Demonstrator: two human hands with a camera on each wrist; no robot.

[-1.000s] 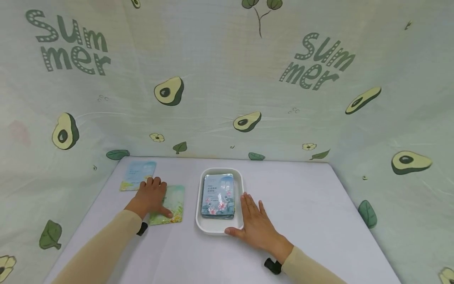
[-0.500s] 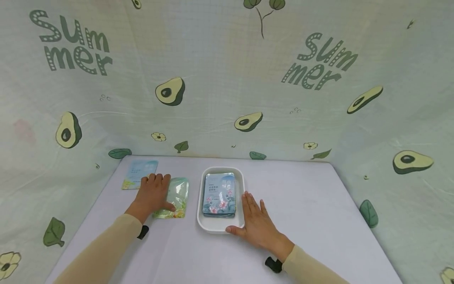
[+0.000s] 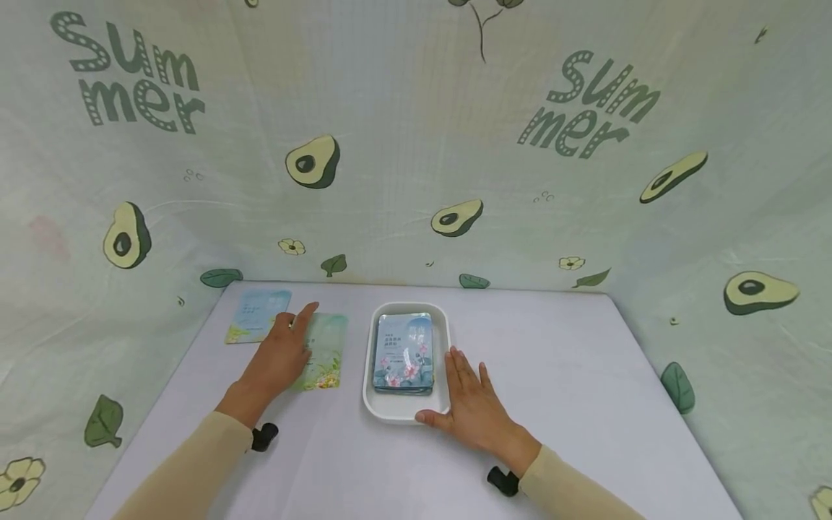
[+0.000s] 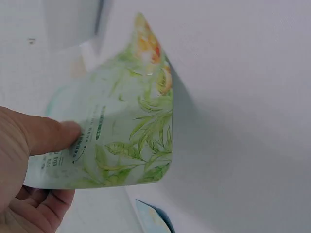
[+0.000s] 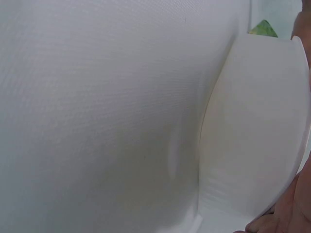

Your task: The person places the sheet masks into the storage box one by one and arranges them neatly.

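Note:
Between thumb and curled fingers, my left hand pinches a green face mask packet by its edge. The left wrist view shows that packet lifted and bent, its leaf and orange flower print facing the camera. My right hand rests with straight fingers along the right side of a white tray, thumb at its front corner. In the tray lies a stack of blue face mask packets with pink flowers on top. A lighter blue packet lies flat just behind my left hand.
A white-covered table bears everything. A printed cloth with avocados and lettering stands behind and on both sides. Black wrist mounts hang below both wrists.
The green packet has risen off the table and shifted slightly away and right, while my left hand has turned and pinched its edge. My right hand keeps its place on the tray.

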